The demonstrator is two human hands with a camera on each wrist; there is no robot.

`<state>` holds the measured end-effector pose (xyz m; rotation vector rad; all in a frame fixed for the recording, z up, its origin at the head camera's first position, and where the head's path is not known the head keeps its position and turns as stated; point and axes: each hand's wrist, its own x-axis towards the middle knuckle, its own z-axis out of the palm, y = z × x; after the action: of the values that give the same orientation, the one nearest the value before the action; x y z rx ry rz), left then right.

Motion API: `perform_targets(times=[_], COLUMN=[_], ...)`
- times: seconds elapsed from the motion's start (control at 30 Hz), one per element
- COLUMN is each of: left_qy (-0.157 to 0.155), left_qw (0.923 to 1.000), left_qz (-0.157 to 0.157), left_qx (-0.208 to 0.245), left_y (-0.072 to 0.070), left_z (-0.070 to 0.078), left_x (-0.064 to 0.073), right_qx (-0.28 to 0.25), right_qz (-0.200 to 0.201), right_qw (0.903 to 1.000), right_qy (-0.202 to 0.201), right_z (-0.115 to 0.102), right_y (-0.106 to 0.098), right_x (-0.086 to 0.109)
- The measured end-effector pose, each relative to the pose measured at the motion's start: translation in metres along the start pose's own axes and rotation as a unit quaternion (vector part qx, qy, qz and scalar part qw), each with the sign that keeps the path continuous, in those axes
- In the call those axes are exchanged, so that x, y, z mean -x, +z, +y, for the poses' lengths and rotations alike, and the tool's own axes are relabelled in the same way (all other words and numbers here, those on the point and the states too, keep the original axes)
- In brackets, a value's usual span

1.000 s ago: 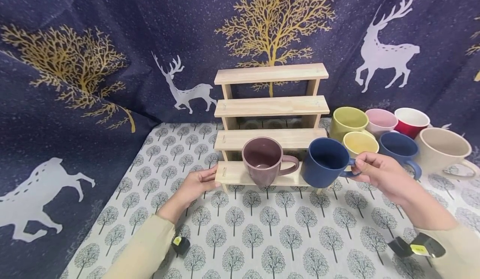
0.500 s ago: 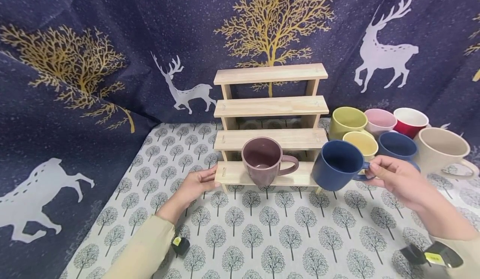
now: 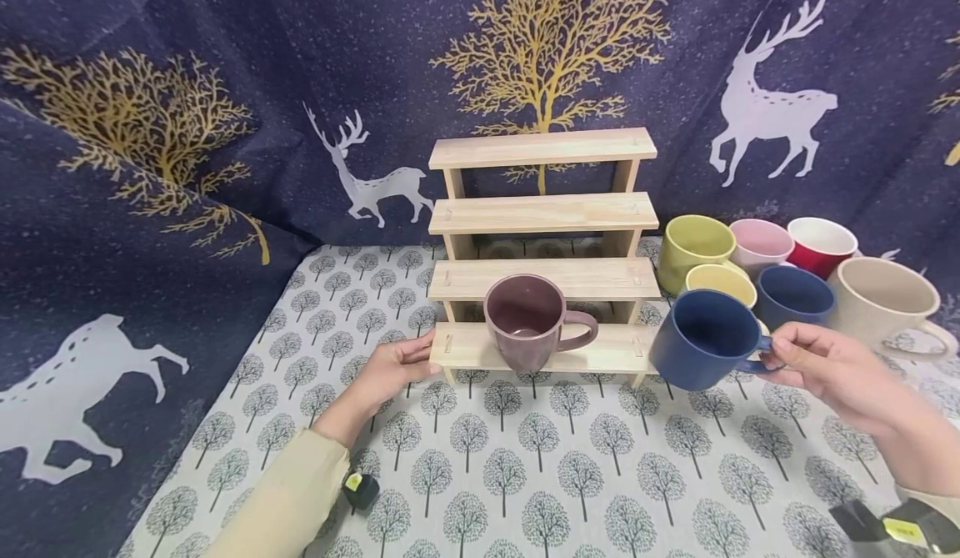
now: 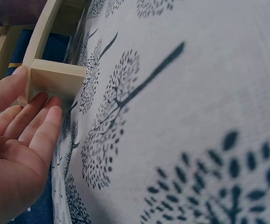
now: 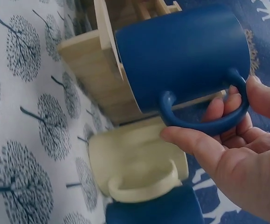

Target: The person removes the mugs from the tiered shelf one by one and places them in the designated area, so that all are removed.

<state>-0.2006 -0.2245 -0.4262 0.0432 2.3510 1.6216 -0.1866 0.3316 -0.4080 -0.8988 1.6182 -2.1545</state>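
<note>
A blue mug (image 3: 697,349) hangs in the air just right of the lowest step, its handle pinched by my right hand (image 3: 832,370). In the right wrist view the thumb and fingers curl around the handle of that mug (image 5: 186,56). My left hand (image 3: 393,374) grips the left end of the lowest step of a wooden stepped rack (image 3: 540,279). The left wrist view has the thumb on the board's upper face (image 4: 46,28) and the fingers of the left hand (image 4: 18,149) beneath. A plum-brown mug (image 3: 525,333) stands on the lowest step, handle to the right.
Right of the rack stand several mugs: green (image 3: 693,249), pink (image 3: 761,241), red and white (image 3: 832,262), yellow (image 3: 723,283), a second blue one (image 3: 798,291) and a large beige one (image 3: 873,308). A patterned cloth (image 3: 540,475) covers the table. A dark deer-print curtain (image 3: 375,66) hangs behind.
My right hand has carried the blue mug to the right and slightly nearer, off the right end of the lowest step. The left hand and the plum-brown mug have stayed put.
</note>
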Motion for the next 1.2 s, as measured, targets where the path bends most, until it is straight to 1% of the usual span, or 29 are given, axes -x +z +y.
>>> perform_targets(times=[0.2, 0.27, 0.43, 0.57, 0.67, 0.73, 0.9, 1.0, 1.07, 1.13, 1.2], left_qy=[-0.006, -0.008, -0.002, 0.004, 0.003, 0.003, 0.004, 0.005, 0.006, 0.006, 0.006], left_qw=[1.0000, 0.9999, 1.0000, 0.9999, 0.9999, 0.9999, 1.0000, 1.0000, 1.0000, 0.9999, 0.9999], left_qz=[0.006, 0.008, 0.002, -0.004, -0.003, -0.003, -0.004, -0.005, -0.007, -0.008, -0.009], left_qx=[-0.002, -0.002, 0.003, 0.009, 0.011, 0.009, 0.005, 0.004, 0.003, 0.003, 0.006], left_y=[0.001, 0.001, 0.000, -0.001, -0.001, -0.001, -0.002, -0.001, -0.001, -0.001, -0.001], left_z=[0.001, 0.001, 0.001, 0.000, 0.000, 0.000, 0.001, 0.002, 0.002, 0.002, 0.003], left_x=[0.000, 0.000, 0.001, 0.000, -0.001, -0.002, -0.001, 0.000, 0.000, 0.000, 0.000], right_qx=[-0.010, -0.007, -0.001, -0.018, -0.050, -0.063, -0.100, -0.121, -0.125, -0.117, -0.106], right_qz=[-0.028, -0.034, -0.048, -0.063, -0.078, -0.080, -0.082, -0.094, -0.101, -0.103, -0.095], right_qw=[0.9995, 0.9994, 0.9986, 0.9976, 0.9955, 0.9946, 0.9905, 0.9867, 0.9855, 0.9862, 0.9883], right_qy=[-0.009, -0.006, 0.020, 0.024, 0.020, 0.023, 0.046, 0.054, 0.056, 0.055, 0.055], right_z=[-0.005, -0.007, -0.010, -0.009, -0.007, -0.005, -0.003, -0.001, 0.000, 0.001, 0.001], right_y=[-0.015, -0.020, -0.033, -0.042, -0.048, -0.052, -0.067, -0.076, -0.080, -0.084, -0.087], right_x=[0.012, 0.016, 0.026, 0.034, 0.040, 0.045, 0.056, 0.062, 0.066, 0.070, 0.076])
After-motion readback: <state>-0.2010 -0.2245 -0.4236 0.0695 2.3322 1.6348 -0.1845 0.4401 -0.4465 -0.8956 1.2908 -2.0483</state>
